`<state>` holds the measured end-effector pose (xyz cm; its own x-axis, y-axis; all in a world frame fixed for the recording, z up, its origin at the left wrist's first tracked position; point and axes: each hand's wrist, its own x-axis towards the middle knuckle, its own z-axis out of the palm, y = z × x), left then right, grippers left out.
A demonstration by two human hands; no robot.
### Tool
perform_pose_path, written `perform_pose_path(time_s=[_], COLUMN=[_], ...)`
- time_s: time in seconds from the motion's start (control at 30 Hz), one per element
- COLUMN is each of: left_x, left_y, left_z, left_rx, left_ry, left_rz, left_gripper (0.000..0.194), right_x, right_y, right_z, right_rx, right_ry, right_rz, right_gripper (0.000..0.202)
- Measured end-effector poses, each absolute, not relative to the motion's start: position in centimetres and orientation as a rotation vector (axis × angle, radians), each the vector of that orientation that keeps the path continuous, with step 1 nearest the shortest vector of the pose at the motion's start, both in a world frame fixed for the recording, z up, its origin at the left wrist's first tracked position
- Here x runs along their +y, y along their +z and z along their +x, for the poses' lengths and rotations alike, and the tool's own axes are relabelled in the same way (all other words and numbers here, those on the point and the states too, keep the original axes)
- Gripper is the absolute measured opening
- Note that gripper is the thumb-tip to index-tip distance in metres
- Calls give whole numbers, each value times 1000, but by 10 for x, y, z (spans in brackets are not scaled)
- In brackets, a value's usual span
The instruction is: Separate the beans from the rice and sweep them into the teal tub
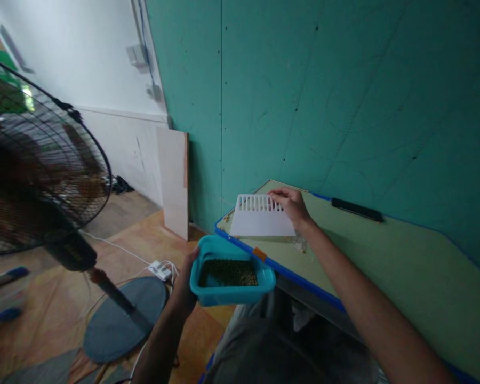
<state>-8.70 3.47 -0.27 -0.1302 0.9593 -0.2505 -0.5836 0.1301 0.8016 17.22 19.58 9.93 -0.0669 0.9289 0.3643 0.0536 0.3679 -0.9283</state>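
Note:
My left hand [187, 280] grips the left end of a turquoise plastic tub [234, 296], holding it just off the table's near left edge. Inside the tub lie small green beans [228, 269], with some pale yellowish ones [248, 277] at the right. A white plastic scraper [262, 224] with a slotted upper part stands tilted on the tabletop. My right hand [290, 204] pinches its slotted top at the right end. Several pale beans [226, 218] are scattered on the table left of the scraper. Under my right wrist is a small clear, crumpled-looking piece [299, 244].
The pale green table [400, 266] has a blue rim and an orange patch [259, 254] on its near edge. A black bar-shaped object [357, 209] lies along the far edge against the green wall. A standing fan [44, 160] and a power strip [160, 270] are at left.

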Motion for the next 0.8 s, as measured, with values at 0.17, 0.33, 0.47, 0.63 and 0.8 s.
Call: perform_pose_path(time_s=[0.17,0.33,0.47,0.63,0.8], left_x=[35,31,30,30,29], left_y=[-5,-3,-1,1,2], left_z=[-87,-85,-84,-84,-84], left_rx=[940,958,965,971,932], left_ry=[1428,1442,1459,1435,1440], left_rz=[527,516,517,474,501], left_gripper=[50,49,48,51,51], right_x=[194,194,194,196,197], right_y=[100,102,104,103,101], right_z=[172,173,175,177,178], right_rx=[-1474,-1435,-1429,-1435,-1425], right_ry=[958,907,892,935,955], right_rz=[-933,-962,-980,-991,-983], right_gripper=[22,24,23,24,25])
